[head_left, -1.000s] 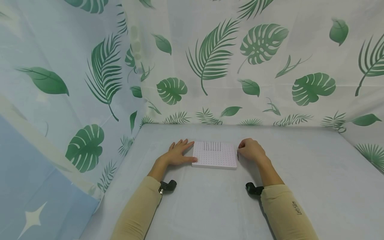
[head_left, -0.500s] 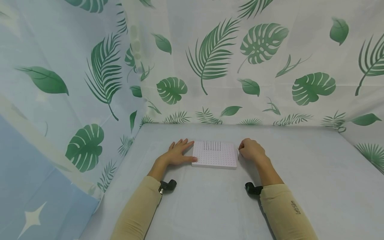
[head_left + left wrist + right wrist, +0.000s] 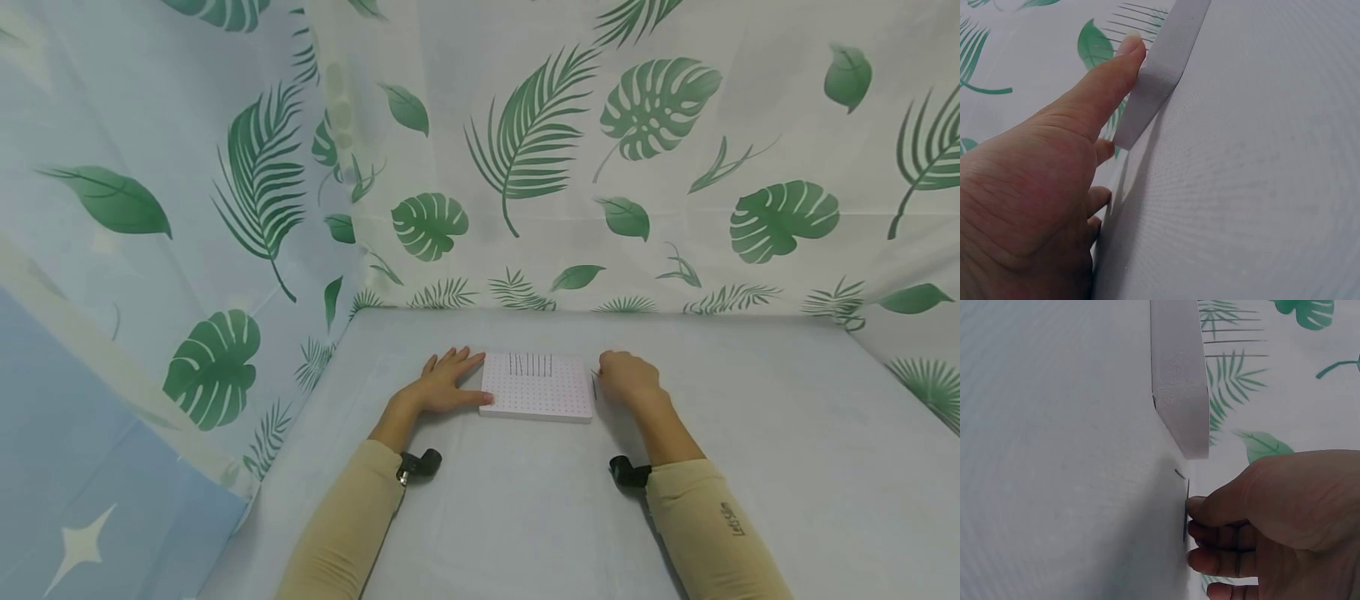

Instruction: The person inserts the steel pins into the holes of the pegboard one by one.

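Note:
A white pegboard point(image 3: 536, 396) with a grid of small holes lies flat on the table. Several thin dark sticks point(image 3: 531, 365) stand in a row near its far edge. My left hand point(image 3: 444, 387) is spread at the board's left side, its thumb touching the near left corner. Just right of the board, my right hand point(image 3: 632, 379) has bent fingers low over the table. In the right wrist view, its thumb and fingertips pinch a thin dark stick point(image 3: 1185, 522) at the table surface. Another short dark piece point(image 3: 1180, 474) shows close by, between that hand and the board's corner.
A pale cloth covers the table point(image 3: 525, 517). Leaf-printed curtains point(image 3: 660, 167) rise behind it and on the left. A small black camera point(image 3: 423, 463) is strapped to the left wrist, and another black camera point(image 3: 628, 472) to the right.
My right hand has shifted slightly to the right and nearer, its fingers lower and more bunched. The left hand and the pegboard stay put.

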A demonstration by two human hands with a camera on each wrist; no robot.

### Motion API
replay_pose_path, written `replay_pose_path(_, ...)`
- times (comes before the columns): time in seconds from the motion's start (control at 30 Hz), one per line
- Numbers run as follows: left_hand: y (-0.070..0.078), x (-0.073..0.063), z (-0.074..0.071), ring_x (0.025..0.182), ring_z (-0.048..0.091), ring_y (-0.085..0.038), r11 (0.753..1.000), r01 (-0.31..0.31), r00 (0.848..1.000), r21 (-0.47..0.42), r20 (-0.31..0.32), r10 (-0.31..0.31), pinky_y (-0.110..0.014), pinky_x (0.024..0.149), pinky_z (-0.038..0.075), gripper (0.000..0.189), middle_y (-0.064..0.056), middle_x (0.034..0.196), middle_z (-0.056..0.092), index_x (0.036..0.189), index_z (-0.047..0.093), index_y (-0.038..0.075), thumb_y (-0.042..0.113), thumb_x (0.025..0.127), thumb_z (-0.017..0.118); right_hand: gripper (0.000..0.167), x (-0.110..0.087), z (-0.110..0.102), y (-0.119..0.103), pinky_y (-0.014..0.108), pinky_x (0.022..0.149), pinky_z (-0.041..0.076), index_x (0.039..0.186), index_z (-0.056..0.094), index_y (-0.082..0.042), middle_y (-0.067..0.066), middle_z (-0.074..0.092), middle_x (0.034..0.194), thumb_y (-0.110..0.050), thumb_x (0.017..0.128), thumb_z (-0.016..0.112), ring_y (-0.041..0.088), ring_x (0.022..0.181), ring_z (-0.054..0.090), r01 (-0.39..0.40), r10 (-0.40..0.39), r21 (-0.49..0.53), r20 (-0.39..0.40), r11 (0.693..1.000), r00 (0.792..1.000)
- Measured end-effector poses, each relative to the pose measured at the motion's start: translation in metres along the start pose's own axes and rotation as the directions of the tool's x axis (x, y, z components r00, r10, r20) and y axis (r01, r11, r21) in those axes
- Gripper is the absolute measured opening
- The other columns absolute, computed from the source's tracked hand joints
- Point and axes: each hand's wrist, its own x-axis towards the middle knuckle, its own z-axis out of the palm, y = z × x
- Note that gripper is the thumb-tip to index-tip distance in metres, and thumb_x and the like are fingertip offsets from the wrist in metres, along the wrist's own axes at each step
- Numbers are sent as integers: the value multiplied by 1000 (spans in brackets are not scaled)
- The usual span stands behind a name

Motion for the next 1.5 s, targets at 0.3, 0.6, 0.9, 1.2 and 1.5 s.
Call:
replay_pose_path(0.3, 1, 0, 0, 163, 7, -36, 1000, 2, 1000, 10, 2, -2, -60, 130, -1, 97, -12, 175, 17, 165, 32, 24, 74, 88, 64, 29, 1, 3, 7, 48, 72, 55, 116, 59, 13, 29, 68, 108, -7, 104, 42, 32, 82, 62, 7, -6, 78, -8, 997, 1000)
replay_pose_path(0.6, 2, 0, 0, 163, 7, -36, 1000, 3, 1000, 9, 1, -3, -61, 130, -1, 96, -12, 175, 17, 165, 34, 23, 73, 88, 64, 22, 3, 1, 7, 48, 76, 56, 118, 52, 11, 32, 66, 109, -4, 106, 42, 37, 90, 66, 46, -17, 237, -120, 970, 993)
replay_pose_path(0.9, 3, -1, 0, 163, 7, -36, 1000, 4, 1000, 8, -2, -4, -60, 130, -1, 95, -12, 175, 17, 164, 35, 22, 72, 89, 64, 24, 5, 2, 4, 43, 75, 56, 122, 63, 6, 26, 71, 114, -1, 104, 48, 34, 95, 68, 146, -68, 309, -249, 940, 966)
replay_pose_path(1.2, 4, -2, -1, 163, 6, -36, 1000, 6, 1000, 6, -1, -6, -60, 130, -2, 94, -12, 175, 16, 164, 35, 22, 72, 89, 64, 13, 7, 1, 1, 37, 72, 54, 110, 66, -1, 18, 75, 104, -9, 105, 57, 33, 95, 71, 219, -82, 392, -337, 894, 938)
replay_pose_path(1.5, 2, -2, -1, 163, 7, -37, 1000, -3, 1000, 3, -12, 3, -61, 130, -1, 95, -13, 175, 17, 164, 34, 23, 71, 89, 66, 12, 6, 0, -7, 29, 64, 52, 112, 64, -2, 20, 78, 107, -11, 105, 58, 29, 82, 74, 255, -67, 470, -380, 845, 923)
